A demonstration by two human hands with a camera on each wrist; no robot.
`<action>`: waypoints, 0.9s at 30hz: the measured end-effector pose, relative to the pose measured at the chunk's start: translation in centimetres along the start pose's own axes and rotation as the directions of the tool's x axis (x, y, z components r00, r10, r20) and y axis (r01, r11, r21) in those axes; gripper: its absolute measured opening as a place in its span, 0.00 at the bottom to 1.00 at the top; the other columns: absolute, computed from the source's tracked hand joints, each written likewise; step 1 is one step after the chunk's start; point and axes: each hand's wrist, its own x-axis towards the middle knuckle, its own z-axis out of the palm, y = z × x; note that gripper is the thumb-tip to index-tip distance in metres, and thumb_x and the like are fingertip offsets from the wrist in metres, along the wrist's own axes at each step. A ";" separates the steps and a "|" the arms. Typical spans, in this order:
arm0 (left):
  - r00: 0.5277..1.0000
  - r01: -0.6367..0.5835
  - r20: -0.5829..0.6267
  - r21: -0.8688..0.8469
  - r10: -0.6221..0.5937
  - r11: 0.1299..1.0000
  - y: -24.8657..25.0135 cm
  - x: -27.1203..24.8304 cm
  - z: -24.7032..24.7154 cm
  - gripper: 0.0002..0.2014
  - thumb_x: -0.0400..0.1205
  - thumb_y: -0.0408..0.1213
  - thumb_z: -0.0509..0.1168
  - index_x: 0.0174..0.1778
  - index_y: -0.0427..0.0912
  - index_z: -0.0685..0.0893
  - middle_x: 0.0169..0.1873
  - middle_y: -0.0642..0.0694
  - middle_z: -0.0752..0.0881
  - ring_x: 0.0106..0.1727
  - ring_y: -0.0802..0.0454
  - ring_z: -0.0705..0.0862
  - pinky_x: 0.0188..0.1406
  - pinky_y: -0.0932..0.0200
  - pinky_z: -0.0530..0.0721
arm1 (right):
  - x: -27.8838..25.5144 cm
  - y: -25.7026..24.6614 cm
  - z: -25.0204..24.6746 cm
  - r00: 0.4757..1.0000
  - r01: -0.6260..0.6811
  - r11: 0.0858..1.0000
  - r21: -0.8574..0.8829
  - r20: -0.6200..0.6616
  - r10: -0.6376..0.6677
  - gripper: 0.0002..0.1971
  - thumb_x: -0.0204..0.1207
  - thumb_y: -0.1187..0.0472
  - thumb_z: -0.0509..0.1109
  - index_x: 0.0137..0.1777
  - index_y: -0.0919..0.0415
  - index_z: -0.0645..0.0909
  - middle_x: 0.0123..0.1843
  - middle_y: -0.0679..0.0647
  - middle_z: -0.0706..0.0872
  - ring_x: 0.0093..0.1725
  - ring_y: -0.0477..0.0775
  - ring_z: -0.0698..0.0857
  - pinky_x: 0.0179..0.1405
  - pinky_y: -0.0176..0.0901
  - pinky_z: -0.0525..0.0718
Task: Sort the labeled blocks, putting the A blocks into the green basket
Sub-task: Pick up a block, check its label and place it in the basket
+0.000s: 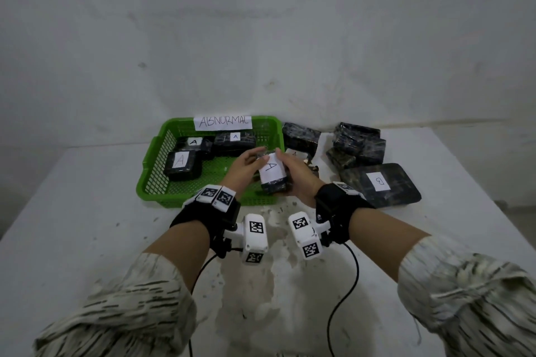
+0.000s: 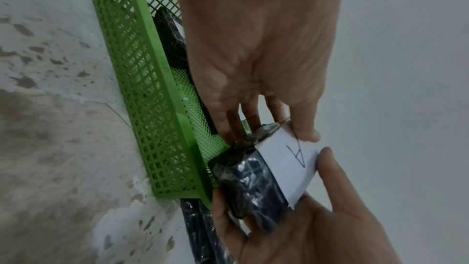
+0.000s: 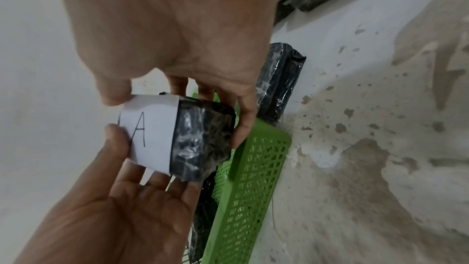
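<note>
A dark plastic-wrapped block with a white paper label marked A [image 1: 272,175] is held between both hands, above the near right corner of the green basket [image 1: 150,165]. My left hand [image 1: 249,162] grips its left side, thumb on the label and fingers behind. My right hand [image 1: 295,174] grips its right side and lower end. In the left wrist view the block [image 2: 253,178] sits just off the basket wall [image 2: 142,87]. The right wrist view shows the block [image 3: 200,138], with my right hand [image 3: 177,85] curled round it, beside the basket [image 3: 253,178]. Three A blocks [image 1: 181,165] lie in the basket.
A paper sign reading ABNORMAL [image 1: 222,122] hangs on the basket's far rim. Right of the basket lies a pile of dark blocks [image 1: 356,142] and a large flat block marked B [image 1: 380,182]. Another labeled block [image 1: 294,153] shows partly behind my right hand. The wall stands close behind.
</note>
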 end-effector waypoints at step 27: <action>0.998 0.045 0.051 -0.171 -0.037 0.984 0.1 -1.4 -1.9 0.25 0.84 0.30 0.60 0.79 0.43 0.66 0.72 0.41 0.76 0.63 0.44 0.79 0.48 0.50 0.85 | 0.0 -0.2 1.7 0.999 0.010 0.991 0.131 0.030 -0.014 0.22 0.82 0.65 0.66 0.76 0.62 0.71 0.67 0.62 0.83 0.59 0.60 0.84 0.52 0.56 0.88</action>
